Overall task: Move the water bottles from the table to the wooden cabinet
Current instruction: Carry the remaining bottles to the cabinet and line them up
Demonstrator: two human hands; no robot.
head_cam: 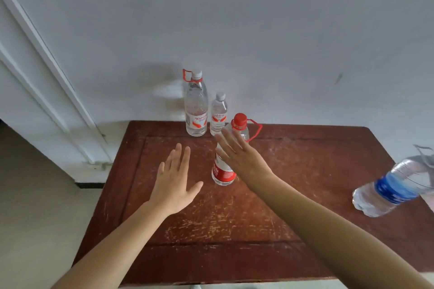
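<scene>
On a worn red-brown wooden table stand three clear water bottles. A tall one with a white cap and red carry loop and a small white-capped one are at the far edge by the wall. Nearer stands a red-capped bottle with a red label. My right hand is flat with straight fingers, just in front of that bottle's upper part; I cannot tell whether it touches. My left hand hovers flat over the table to the bottle's left, holding nothing. No cabinet is in view.
A large blue-labelled bottle is at the table's right edge, tilted and blurred, partly cut off by the frame. A white wall stands behind the table. A white door frame and beige floor lie to the left.
</scene>
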